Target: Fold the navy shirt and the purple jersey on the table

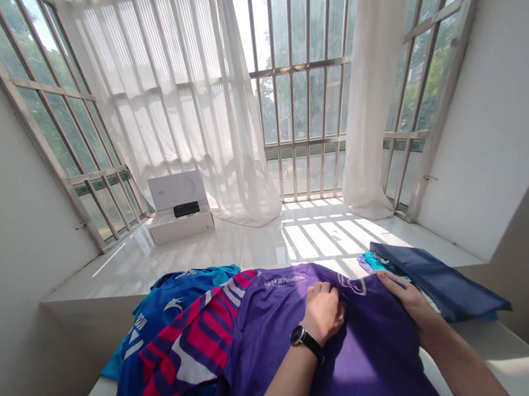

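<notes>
A purple shirt [277, 331] with white print near its collar and a pink-and-purple striped sleeve [209, 322] lies spread out in front of me. My left hand [323, 313], with a black-strapped watch [305, 341] at the wrist, has its fingers curled into the cloth near the collar. At the shirt's right side, my right hand [414, 305] pinches the edge between thumb and fingers. Some fingertips of both hands are hidden. Beneath the sleeve, on the left, is a heap of blue shirts [155, 317], partly covered.
Folded clothes with a dark navy piece [435, 277] on top lie at the right. An open white box [182, 226] holding a black object [186, 209] stands on the sunlit sill [251, 241]. Behind are sheer curtains [233, 129] and barred windows.
</notes>
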### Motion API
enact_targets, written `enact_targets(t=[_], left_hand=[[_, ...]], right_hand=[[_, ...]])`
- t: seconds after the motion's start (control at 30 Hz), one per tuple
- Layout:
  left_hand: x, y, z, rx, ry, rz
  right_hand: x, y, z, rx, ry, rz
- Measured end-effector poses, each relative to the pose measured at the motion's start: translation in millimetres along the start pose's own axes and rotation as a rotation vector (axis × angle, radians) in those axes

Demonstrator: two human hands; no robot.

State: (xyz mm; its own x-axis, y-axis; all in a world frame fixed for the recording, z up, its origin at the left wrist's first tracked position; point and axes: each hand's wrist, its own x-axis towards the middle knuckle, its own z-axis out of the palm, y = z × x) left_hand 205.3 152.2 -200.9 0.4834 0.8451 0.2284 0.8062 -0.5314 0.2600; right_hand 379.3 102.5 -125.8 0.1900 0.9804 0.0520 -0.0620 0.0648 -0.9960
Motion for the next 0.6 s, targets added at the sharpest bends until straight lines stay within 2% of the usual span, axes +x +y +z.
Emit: enact_targets(t=[0.13,0.27,0.37,0.47,0.6], left_hand=[[-5.7,-0.8,7.7,-0.015,0.036,0.001],[-5.0,0.8,5.9,-0.012,0.032,0.01],[-0.6,3.5,-0.3,-0.047,0.023,-0.011],[3.0,5.4,-7.3,-0.151,0.001,-0.032],[6.2,6.0,-9.1,-0.408,-0.084,-0.08]], right_hand=[[0.2,0.0,0.8,0.096,-0.027,0.162],[-0.5,0.9,4.7,0.099,0.016,0.18],[-1.3,5.0,8.3,0.083,0.002,0.217],[-0.5,13.0,10.2,0.061,-0.038,0.239],[-0.1,20.0,13.4,-0.028,-0.062,0.162]])
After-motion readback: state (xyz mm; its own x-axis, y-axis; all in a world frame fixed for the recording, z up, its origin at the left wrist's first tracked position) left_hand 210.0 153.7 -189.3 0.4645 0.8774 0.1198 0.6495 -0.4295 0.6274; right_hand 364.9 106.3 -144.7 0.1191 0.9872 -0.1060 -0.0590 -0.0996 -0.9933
